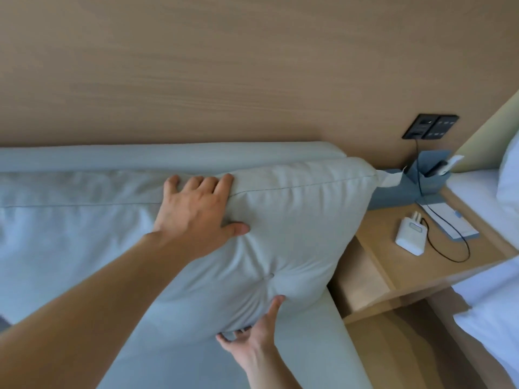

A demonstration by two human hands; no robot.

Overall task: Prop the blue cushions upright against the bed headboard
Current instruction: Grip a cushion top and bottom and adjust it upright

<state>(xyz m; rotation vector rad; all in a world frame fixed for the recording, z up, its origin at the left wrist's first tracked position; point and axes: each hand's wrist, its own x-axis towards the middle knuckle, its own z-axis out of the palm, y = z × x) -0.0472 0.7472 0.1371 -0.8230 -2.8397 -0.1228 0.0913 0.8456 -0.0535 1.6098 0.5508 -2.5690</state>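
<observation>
A pale blue-grey cushion (295,228) with a tufted button stands tilted against the padded headboard (168,155) at the bed's right end. My left hand (196,211) lies flat on its upper left corner, fingers over the top edge, thumb pressed into the front. My right hand (252,335) grips the cushion's lower edge from beneath, thumb up on the front face. A second blue cushion (70,209) leans against the headboard to the left, partly hidden by my left arm. The bed's mattress (309,360) shows below.
A wooden bedside table (393,265) stands right of the bed with a white charger (411,233), a black cable (449,248) and a grey holder (427,175). A black wall socket panel (431,126) sits above it. A white-sheeted bed (494,304) is at the far right.
</observation>
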